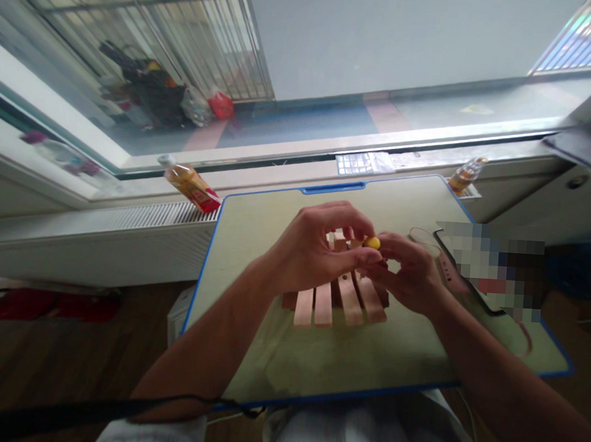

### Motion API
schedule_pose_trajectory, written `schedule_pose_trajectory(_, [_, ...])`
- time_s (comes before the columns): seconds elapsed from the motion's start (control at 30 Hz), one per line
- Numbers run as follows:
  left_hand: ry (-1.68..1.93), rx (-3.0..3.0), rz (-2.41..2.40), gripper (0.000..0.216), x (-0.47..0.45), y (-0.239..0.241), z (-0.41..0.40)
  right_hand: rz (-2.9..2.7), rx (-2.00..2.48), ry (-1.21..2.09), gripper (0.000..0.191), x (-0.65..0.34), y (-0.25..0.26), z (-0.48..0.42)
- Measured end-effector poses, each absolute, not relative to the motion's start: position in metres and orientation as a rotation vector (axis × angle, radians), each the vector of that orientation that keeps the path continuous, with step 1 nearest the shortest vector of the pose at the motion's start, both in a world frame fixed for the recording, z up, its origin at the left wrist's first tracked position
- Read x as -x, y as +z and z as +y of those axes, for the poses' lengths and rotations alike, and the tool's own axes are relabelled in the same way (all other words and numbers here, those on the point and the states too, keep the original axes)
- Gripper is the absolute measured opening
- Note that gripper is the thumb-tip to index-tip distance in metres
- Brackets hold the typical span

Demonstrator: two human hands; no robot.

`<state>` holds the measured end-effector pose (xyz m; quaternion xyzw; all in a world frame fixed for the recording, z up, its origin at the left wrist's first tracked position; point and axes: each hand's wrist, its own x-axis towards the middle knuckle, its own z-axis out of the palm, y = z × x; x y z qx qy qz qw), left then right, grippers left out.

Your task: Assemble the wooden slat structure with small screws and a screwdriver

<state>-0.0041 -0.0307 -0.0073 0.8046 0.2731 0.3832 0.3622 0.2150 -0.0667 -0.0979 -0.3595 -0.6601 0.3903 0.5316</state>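
Observation:
My left hand [314, 249] and my right hand [407, 271] meet above the middle of a lap desk [254, 245] with a blue rim. Between their fingertips sits a small yellow round object [372, 242]. Both hands have their fingers curled in a pinch around it. Under the hands lies a wooden rack of several pale slats [335, 303], partly hidden by my fingers and wrists.
A bottle of orange drink [190, 184] lies on the window sill at the desk's far left corner, another bottle [466, 175] at the far right. A blurred dark flat object [487, 266] and a thin cable [526, 332] lie on the desk's right side.

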Motion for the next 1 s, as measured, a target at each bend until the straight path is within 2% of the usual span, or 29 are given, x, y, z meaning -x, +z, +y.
schedule_pose_trajectory(0.23, [0.960,-2.086,0.651,0.013,0.006,-0.005,-0.030,-1.587,0.850,0.945,0.027,-0.214,-0.098,-0.068])
schedule_pose_trajectory(0.4, [0.939,-2.065,0.617,0.014,0.006,-0.005,-0.030,-1.610,0.801,0.955,0.017,-0.213,-0.087,-0.069])
schedule_pose_trajectory(0.63, [0.910,-2.016,0.611,0.017,0.007,-0.006,-0.032,-1.586,0.820,1.010,0.017,-0.219,-0.091,-0.070])
schedule_pose_trajectory(0.8, [0.917,-2.014,0.614,0.021,0.007,-0.007,-0.031,-1.515,0.810,1.010,0.025,-0.217,-0.102,-0.071])
schedule_pose_trajectory(1.0, [0.940,-2.100,0.619,0.022,0.009,-0.006,-0.029,-1.570,0.832,0.942,0.022,-0.213,-0.095,-0.070])
